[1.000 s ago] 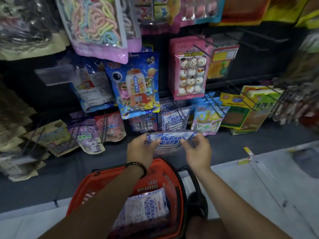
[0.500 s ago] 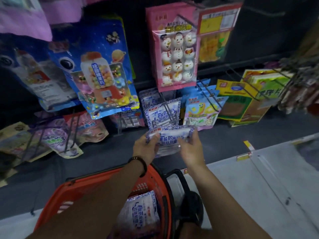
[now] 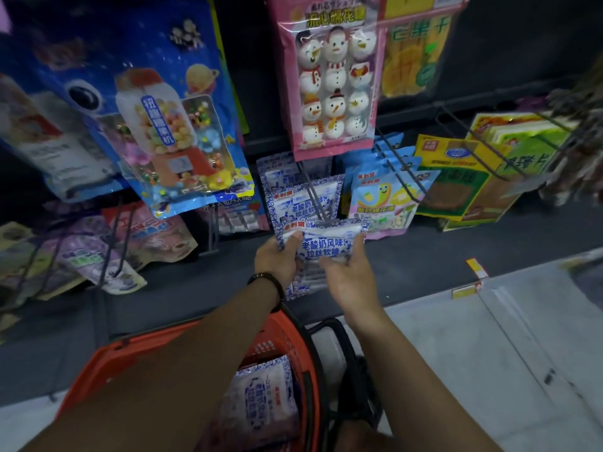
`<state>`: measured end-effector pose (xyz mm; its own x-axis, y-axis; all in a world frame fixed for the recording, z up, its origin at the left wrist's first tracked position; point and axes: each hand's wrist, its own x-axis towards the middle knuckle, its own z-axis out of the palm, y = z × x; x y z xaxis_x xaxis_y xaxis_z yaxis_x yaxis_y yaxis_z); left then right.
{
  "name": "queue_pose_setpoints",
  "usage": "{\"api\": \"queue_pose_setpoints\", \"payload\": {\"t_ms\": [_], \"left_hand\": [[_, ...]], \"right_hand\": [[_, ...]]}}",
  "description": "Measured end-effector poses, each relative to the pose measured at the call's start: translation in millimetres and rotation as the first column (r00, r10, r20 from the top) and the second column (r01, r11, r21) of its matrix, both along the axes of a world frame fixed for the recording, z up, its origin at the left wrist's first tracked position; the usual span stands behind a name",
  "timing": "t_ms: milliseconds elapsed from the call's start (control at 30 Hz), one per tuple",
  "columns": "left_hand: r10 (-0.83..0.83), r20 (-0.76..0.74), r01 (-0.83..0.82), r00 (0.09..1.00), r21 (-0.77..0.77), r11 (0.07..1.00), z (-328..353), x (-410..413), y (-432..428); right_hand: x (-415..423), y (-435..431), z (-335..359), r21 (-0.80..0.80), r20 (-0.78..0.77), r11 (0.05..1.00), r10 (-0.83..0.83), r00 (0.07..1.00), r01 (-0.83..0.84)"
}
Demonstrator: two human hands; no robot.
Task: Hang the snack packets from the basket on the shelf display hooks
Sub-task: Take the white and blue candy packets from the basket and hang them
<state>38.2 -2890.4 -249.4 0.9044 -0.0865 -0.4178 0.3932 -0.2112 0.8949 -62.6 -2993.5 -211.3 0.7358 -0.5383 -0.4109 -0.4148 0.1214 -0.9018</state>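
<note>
I hold a white-and-blue snack packet [image 3: 323, 243] with both hands. My left hand [image 3: 277, 264] grips its left edge and my right hand [image 3: 350, 275] grips its right side. The packet's top edge meets the tip of a dark wire display hook [image 3: 318, 203], which carries matching blue-and-white packets [image 3: 298, 197]. Below my arms sits an orange basket [image 3: 290, 340] with another such packet [image 3: 261, 396] lying inside.
Blue gumball-machine bags [image 3: 169, 125] hang at the left and a pink snowman marshmallow bag [image 3: 332, 79] hangs above the hook. Worm-print packets [image 3: 378, 197] and yellow-green packets [image 3: 456, 181] hang to the right. Purple and pink bags [image 3: 98, 252] hang low left. Pale floor [image 3: 489, 353] lies at the right.
The view has closed in on the shelf. Both hands carried the packet forward and up from above the basket to the tip of the hook.
</note>
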Motion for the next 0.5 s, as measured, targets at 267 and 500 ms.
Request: {"api": "queue_pose_setpoints", "payload": {"t_ms": [267, 500], "left_hand": [[0.055, -0.040, -0.056, 0.998, -0.005, 0.998, -7, 10, -5], [0.107, -0.049, -0.107, 0.993, 0.005, 0.994, -11, 41, -17]], "right_hand": [[7, 5, -3, -0.018, 0.007, 0.996, 0.083, 0.997, -0.083], [8, 11, -3, -0.040, -0.120, 0.965, 0.254, 0.960, -0.261]]}}
